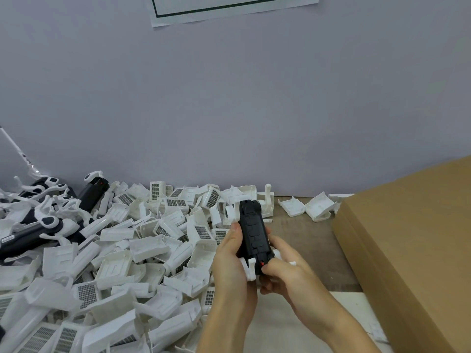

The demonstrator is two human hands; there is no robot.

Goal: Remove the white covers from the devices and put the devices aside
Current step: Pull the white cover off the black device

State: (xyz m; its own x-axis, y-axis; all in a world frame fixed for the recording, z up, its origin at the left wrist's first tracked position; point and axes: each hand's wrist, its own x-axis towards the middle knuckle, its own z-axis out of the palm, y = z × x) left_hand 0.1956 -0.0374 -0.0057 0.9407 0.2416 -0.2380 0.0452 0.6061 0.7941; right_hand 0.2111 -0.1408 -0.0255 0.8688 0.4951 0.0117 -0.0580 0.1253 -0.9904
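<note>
Holding the black device with both hands, I keep it lifted above the table, a little right of the middle of my view, so that no weight rests on the white cover that is at its near end. My left hand wraps around the left side of the body to keep it steady; my right hand is curled around the near end, with the thumb pressing beside the small red button, I think to release the cover. The long axis runs from 6 to 12 o'clock, the far end pointing to the wall. Loose removed covers lie heaped at 9 o'clock, finished devices beyond them at 10 o'clock, a cardboard box at 3 o'clock.
</note>
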